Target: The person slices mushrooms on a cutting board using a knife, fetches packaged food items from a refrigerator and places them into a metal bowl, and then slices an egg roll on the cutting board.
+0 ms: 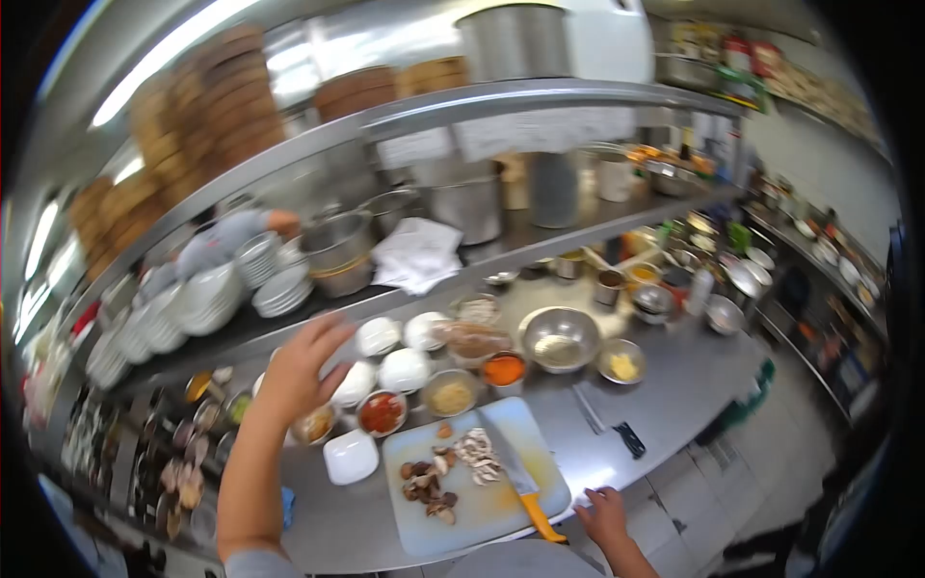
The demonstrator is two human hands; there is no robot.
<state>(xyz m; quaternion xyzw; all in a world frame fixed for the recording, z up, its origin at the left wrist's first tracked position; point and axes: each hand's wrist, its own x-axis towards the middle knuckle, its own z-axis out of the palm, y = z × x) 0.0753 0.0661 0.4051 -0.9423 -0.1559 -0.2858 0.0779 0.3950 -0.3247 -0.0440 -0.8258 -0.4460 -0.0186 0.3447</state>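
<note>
My left hand (310,364) is raised over the left part of the steel counter, fingers spread and a little blurred, near white bowls (355,383) and holding nothing. Down at the counter's front edge is my right hand (604,514), empty with its fingers apart, just right of the cutting board (409,525). Brown mushrooms (424,482) and pale sliced pieces (479,456) lie on the board. A knife (511,458) with a yellow handle rests beside the slices, its handle over the front edge. The square white dish (351,457) sits left of the board.
Behind the board stand bowls of red sauce (382,412) and orange food (504,369), and a large metal bowl (560,340). A black-handled tool (630,439) lies to the right. Stacked plates (207,297) and pots fill the shelf; a person's grey sleeve (226,241) shows behind it.
</note>
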